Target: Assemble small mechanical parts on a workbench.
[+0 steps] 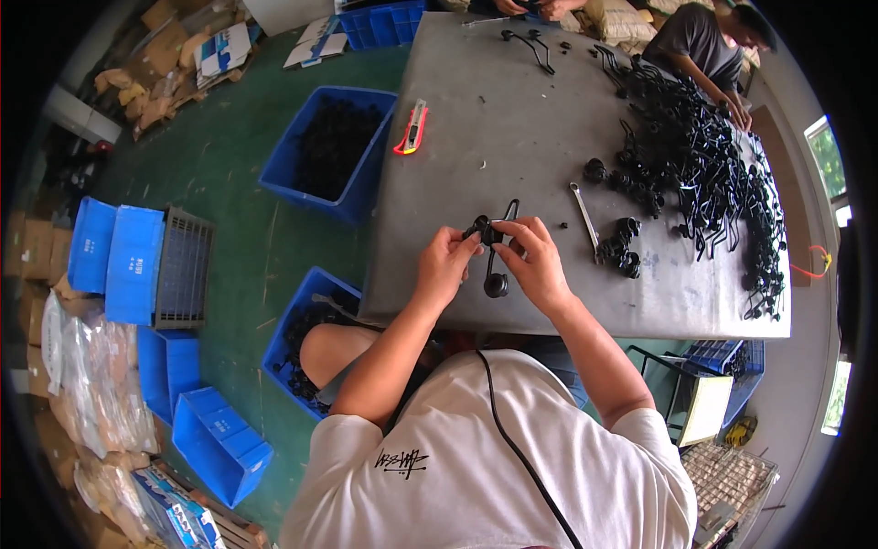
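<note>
Head view: A seated worker in a white T-shirt assembles a small black part over the near edge of a grey desk (pixel 512 119). The left hand (pixel 445 263) and the right hand (pixel 533 261) meet at a black fitting (pixel 485 231), the fingers of both pinched on it; a bent black wire arm (pixel 497 265) hangs from it, ending in a round cap just above the desk.

To the right lie a spanner (pixel 585 218) and a small cluster of loose black caps (pixel 625 245). Farther right a large tangle of black wire pieces (pixel 713 174) covers that side of the desk, though whether these are finished or waiting cannot be told. A red utility knife (pixel 412 127) rests near the far left edge.

On the green floor to the left, a blue bin (pixel 331 149) holds many more black parts, which suggests much work remains. At the far right corner, a second person (pixel 702 41) bends over the pile.
</note>
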Demonstrator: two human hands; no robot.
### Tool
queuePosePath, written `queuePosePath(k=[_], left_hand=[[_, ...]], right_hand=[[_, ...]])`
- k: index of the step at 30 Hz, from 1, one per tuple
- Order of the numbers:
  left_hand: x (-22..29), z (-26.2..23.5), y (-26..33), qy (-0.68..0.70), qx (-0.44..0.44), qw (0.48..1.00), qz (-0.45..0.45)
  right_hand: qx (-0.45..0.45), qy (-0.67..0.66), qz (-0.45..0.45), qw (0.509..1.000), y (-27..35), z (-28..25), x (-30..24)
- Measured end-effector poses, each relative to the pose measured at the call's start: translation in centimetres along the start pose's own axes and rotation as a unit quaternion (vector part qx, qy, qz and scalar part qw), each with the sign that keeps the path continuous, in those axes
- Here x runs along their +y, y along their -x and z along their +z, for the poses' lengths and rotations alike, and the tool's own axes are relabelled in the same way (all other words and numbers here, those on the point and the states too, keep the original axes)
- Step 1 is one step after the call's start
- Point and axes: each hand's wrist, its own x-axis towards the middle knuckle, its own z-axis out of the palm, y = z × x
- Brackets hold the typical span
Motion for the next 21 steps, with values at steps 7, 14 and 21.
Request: queuePosePath(k=[7, 14, 21], left_hand=[[-0.4, 0.2, -0.1, 0.014, 0.004, 1.000, 0.026], [-0.9, -0.1, -0.3, 0.037, -0.004, 0.999, 0.037], [-0.2, 0.4, 0.1, -0.012, 0.018, 0.999, 0.031]], right_hand=[[0.152, 0.218, 0.035, 0.964, 0.7, -3.7, 7.0], [0.086, 0.272, 0.090, 0.954, -0.5, -4.7, 9.8], [0.066, 0.215, 0.000, 0.974, 0.5, -1.7, 5.4]])
